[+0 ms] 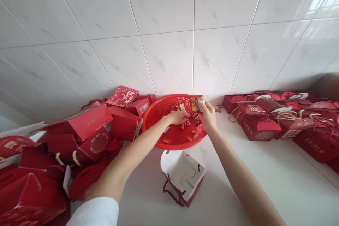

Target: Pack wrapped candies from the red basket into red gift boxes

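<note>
A round red plastic basket [159, 113] with a perforated side stands against the wall, with several wrapped candies [196, 120] inside. My left hand [177, 117] reaches into it, fingers pinched together among the candies; what they hold, if anything, is hidden. At the basket's right rim, my right hand [209, 116] is closed on several small wrapped sweets [200, 103], in gold and brown wrappers. In front of the basket sits an open gift box [182, 173], red outside and white inside, its flaps up and a dark red cord handle hanging at its left. No contents show in it.
Open red gift boxes [87, 123] lie piled at the left, near my left forearm. On the right, several closed red boxes [261, 127] with cord handles stand in rows on the white counter [238, 162]. A tiled wall [169, 63] rises behind the basket.
</note>
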Tool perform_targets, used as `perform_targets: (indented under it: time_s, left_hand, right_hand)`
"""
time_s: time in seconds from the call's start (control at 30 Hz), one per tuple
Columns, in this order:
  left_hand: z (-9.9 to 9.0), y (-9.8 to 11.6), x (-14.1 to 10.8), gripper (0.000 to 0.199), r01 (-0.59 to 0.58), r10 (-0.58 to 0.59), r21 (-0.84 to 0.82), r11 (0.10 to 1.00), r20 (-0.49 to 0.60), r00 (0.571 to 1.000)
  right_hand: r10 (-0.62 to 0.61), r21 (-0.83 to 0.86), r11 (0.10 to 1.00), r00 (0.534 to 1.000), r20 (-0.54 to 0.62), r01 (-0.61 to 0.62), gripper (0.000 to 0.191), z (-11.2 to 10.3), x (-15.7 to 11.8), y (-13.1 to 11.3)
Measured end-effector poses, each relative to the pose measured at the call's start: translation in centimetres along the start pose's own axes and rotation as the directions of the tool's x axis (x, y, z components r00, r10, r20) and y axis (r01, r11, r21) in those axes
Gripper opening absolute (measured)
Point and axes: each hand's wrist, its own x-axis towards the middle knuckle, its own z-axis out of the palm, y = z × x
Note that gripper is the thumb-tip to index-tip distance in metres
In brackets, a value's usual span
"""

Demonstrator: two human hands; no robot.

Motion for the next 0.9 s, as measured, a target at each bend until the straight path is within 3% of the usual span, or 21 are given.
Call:
perform_targets:
  time_s: [0.17,0.3,0.4,0.6,0.77,0.9]
  left_hand:
    - [1.0,1.1,0.4,0.048,0.058,-0.058,0.147,0.987,0.001,0.998]
    - [1.3,1.2,0.7,0.048,0.068,-0.069,0.159,0.985,-0.001,0.998]
    - [1.1,0.6,0.8,0.051,0.062,-0.064,0.118,0.991,0.013,0.998]
    - [0.4,-0.2,0.7,0.031,0.028,-0.029,0.019,0.999,0.018,0.999]
    - [0.0,-0.1,0.1,0.067,0.046,-0.046,0.010,0.999,0.114,0.992]
    - [-0.5,0.2,-0.8,0.048,0.069,-0.065,-0.043,0.997,0.097,0.993]
  right_hand:
    - [-0.007,0.003,1.000,1.000,0.010,0.007,0.032,0.0,-0.1,0.0]
    - [-0.008,-0.014,1.000,1.000,0.007,0.008,0.034,0.0,0.0,0.0]
    - [-0.016,-0.029,0.999,1.000,0.005,0.016,0.035,0.0,-0.1,0.1]
    - [-0.023,0.026,0.999,1.000,0.019,0.023,0.031,0.3,-0.4,-0.3]
    - [-0.017,0.012,1.000,0.999,0.030,0.017,0.030,0.3,-0.5,-0.5]
    - [-0.008,0.009,1.000,0.999,0.054,0.008,0.033,0.2,-0.5,-0.3]
